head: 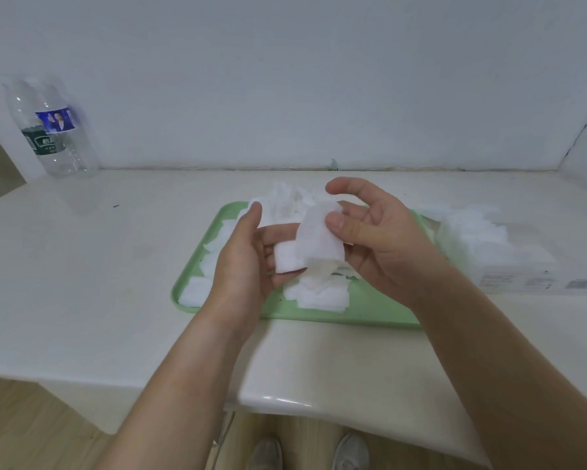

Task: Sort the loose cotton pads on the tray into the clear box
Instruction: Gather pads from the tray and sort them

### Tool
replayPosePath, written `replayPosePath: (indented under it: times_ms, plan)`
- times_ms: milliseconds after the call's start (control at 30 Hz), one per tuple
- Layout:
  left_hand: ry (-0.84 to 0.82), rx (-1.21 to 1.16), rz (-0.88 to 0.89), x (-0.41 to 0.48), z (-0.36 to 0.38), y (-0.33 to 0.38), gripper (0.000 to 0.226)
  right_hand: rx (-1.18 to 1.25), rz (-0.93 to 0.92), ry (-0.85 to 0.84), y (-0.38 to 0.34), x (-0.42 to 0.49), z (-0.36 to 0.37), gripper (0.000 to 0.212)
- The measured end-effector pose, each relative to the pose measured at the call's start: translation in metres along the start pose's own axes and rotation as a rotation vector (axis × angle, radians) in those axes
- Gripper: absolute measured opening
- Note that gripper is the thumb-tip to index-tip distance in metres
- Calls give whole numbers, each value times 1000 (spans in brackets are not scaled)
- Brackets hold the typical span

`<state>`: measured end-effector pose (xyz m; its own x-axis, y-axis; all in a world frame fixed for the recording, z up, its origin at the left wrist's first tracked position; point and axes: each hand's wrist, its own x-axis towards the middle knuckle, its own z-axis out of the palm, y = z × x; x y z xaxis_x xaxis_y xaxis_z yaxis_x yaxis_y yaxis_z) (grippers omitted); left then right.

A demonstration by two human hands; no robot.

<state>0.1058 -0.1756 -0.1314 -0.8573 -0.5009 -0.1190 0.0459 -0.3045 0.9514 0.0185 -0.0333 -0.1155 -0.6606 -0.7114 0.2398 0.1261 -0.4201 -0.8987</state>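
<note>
Head view: my left hand [244, 256] is curled round a small stack of cotton pads [287, 262]. My right hand [380, 245] pinches the top pad [319, 239] under its thumb. Right of the grip, the clear box [509, 262] already holds many pads. Beneath and behind the grip, loose pads [319, 295] cover the green tray [370, 312]; I judge roughly half remains. A bottle [51, 130] stands far left of the grip and obstructs nothing.

We see soft, matt, fibrous cotton pads [322, 296] and a smooth pale-green plastic tray [370, 310]. The clear box [522, 276] looks like thin transparent plastic. The white table [98, 266] is smooth with a glossy edge; the bottle [53, 130] is clear, shiny plastic; the floor [31, 429] looks wooden.
</note>
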Motion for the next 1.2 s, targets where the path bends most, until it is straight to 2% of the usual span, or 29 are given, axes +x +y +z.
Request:
replayPosePath:
  times_ms: [100,233,433,500,733,967,1067,1133,1200]
  plan:
    - [-121,-17,-27,0,-2,-2,70,-184,48,72,3,1,0,35]
    - [-168,14,-20,-1,-1,-4,62,-365,3,204,5,1,1,37]
    - [-172,164,131,-6,1,-10,26,-517,-17,250,7,1,5,39]
    - [-179,180,155,-6,0,-12,22,-571,-31,275,8,2,5,39]
    - [-172,277,180,-2,-1,-17,25,-726,-78,315,12,4,4,37]
    - [-102,342,200,-2,0,-18,28,-769,-77,327,19,7,0,38]
    - [-38,387,204,0,-3,-17,38,-847,-81,378,25,8,-4,37]
    - [32,401,189,1,-9,-15,48,-920,-67,424,27,9,-11,29]
    - [99,377,145,4,-17,-12,56,-1052,15,394,25,8,-18,18]
